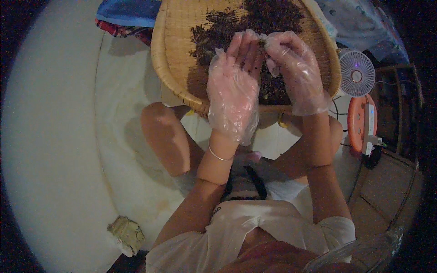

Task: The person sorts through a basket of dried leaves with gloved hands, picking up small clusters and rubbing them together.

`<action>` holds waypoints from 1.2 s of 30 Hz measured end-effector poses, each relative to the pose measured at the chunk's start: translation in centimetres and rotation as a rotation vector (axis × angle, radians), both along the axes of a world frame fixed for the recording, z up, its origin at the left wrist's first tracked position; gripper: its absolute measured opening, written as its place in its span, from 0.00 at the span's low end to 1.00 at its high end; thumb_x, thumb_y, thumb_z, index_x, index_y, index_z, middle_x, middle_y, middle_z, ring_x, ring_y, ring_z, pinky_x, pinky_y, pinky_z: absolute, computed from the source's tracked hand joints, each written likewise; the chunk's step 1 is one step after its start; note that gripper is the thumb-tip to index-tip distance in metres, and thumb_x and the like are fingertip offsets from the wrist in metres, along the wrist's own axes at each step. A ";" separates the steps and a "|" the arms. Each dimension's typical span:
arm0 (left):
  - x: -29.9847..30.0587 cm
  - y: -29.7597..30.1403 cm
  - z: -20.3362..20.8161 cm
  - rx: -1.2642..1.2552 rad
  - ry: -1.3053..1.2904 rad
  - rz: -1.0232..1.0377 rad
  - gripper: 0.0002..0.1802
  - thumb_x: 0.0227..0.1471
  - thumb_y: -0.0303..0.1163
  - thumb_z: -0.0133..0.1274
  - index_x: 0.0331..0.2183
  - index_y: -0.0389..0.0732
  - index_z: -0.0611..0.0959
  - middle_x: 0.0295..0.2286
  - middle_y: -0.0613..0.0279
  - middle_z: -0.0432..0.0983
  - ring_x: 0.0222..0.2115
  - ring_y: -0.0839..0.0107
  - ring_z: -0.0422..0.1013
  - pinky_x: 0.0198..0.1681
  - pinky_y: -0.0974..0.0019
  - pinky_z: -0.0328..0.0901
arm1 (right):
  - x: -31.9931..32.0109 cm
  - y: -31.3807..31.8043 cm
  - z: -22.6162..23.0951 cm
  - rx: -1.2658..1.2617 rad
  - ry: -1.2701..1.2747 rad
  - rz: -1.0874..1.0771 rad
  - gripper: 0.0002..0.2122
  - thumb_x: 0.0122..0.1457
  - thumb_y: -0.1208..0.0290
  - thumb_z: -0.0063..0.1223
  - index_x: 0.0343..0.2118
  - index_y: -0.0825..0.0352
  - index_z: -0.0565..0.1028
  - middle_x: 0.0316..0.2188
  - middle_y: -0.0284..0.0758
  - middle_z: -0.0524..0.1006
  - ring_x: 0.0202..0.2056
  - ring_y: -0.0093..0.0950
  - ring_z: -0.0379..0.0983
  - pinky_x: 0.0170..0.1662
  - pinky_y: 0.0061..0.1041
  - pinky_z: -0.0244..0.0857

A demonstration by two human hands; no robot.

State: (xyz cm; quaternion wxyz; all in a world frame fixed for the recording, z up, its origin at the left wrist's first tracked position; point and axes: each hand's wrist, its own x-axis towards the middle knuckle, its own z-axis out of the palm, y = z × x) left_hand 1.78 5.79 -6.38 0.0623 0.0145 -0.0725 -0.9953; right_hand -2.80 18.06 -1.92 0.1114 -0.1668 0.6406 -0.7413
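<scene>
My left hand (233, 88) spread, specks (241, 64) on it | right hand (298, 68) pinching a small bit (262, 42) | much left, I judge — dark pieces (218, 34) strewn across the basket (167, 84)

The head camera overlooks a nearby basket (177, 38).

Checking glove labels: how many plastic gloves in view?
2: clear glove on the left hand, palm up; second clear glove on the right hand. No others show.
</scene>
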 end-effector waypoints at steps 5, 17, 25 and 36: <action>0.2 -0.4 1.5 0.030 0.040 0.021 0.24 0.61 0.40 0.36 0.51 0.33 0.68 0.50 0.51 0.66 0.53 0.61 0.61 0.59 0.60 0.54 | 0.0 -0.5 -1.7 -0.505 -0.408 0.024 0.10 0.57 0.71 0.53 0.40 0.69 0.72 0.31 0.31 0.73 0.29 0.21 0.69 0.33 0.19 0.65; 1.6 -3.8 6.3 -1.368 -0.136 0.103 0.26 0.52 0.33 0.52 0.52 0.35 0.71 0.47 0.56 0.69 0.46 0.70 0.67 0.50 0.65 0.62 | 0.1 -0.6 -1.3 -0.485 -0.406 0.141 0.12 0.56 0.70 0.54 0.41 0.71 0.72 0.33 0.36 0.76 0.34 0.27 0.75 0.38 0.24 0.70; -0.8 -6.3 6.1 -1.539 0.073 -0.057 0.18 0.47 0.27 0.58 0.42 0.33 0.79 0.38 0.59 0.74 0.39 0.70 0.71 0.44 0.68 0.67 | 0.0 -1.0 -0.6 -0.195 -0.247 0.119 0.08 0.56 0.70 0.53 0.36 0.68 0.73 0.33 0.32 0.74 0.36 0.22 0.71 0.42 0.24 0.66; -2.3 -6.6 7.4 -1.661 0.129 -0.024 0.14 0.47 0.30 0.57 0.36 0.31 0.81 0.30 0.59 0.75 0.29 0.74 0.72 0.32 0.73 0.66 | -0.9 -0.5 1.2 -0.040 -0.083 0.161 0.11 0.57 0.65 0.51 0.34 0.69 0.75 0.30 0.32 0.75 0.32 0.21 0.70 0.38 0.21 0.65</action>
